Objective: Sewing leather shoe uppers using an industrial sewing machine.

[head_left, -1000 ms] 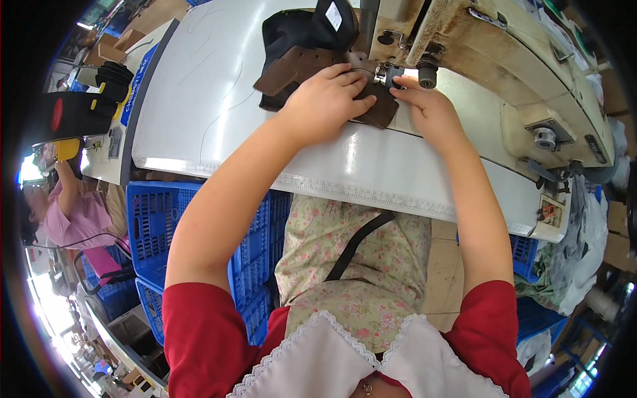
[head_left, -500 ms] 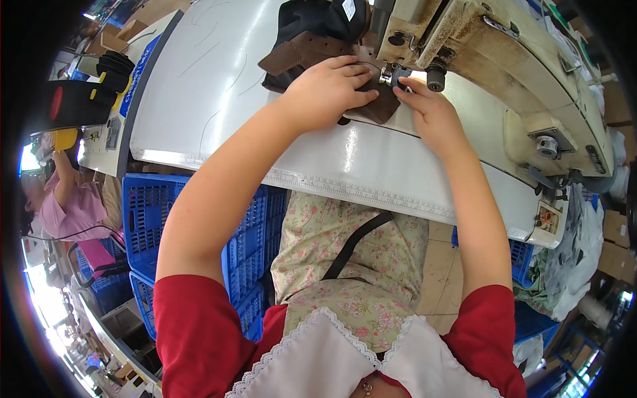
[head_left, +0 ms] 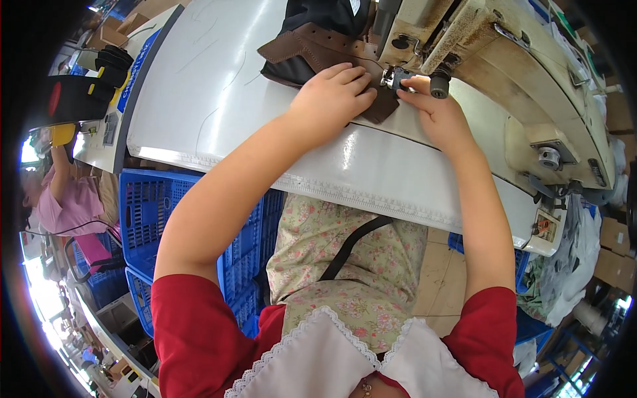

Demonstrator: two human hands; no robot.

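A shaped piece of dark brown leather with a row of small holes and stitched lines (head_left: 317, 48), joined or laid together with soft black fabric (head_left: 325, 14), lies on the glossy white tabletop (head_left: 192, 113). Its near end sits under the left hand and reaches up to the small silvery metal presser foot (head_left: 386, 77) of the cream, rust-stained sewing machine (head_left: 531, 86).

The person's left hand (head_left: 334, 97) rests palm down on the leather, fingers loosely spread and extended, pressing on it rather than gripping it. The right hand (head_left: 438, 118) comes in from the other side, with index finger and thumb bent toward the small dark grey block (head_left: 402, 78) next to the foot; whether they pinch it or merely touch it cannot be told. A black cylindrical knob (head_left: 440, 86) hangs just above this hand and partly hides it.

The step in hand looks like lining up or feeding the leather at the foot; the needle cannot be made out, so whether a seam is running is unclear. The next move seems to call for light, even pressure from the left hand, the leather's edge square to the block, and the right fingertips clear of the needle's path. The bulky black fabric beyond could drag on the piece, so it needs slack.
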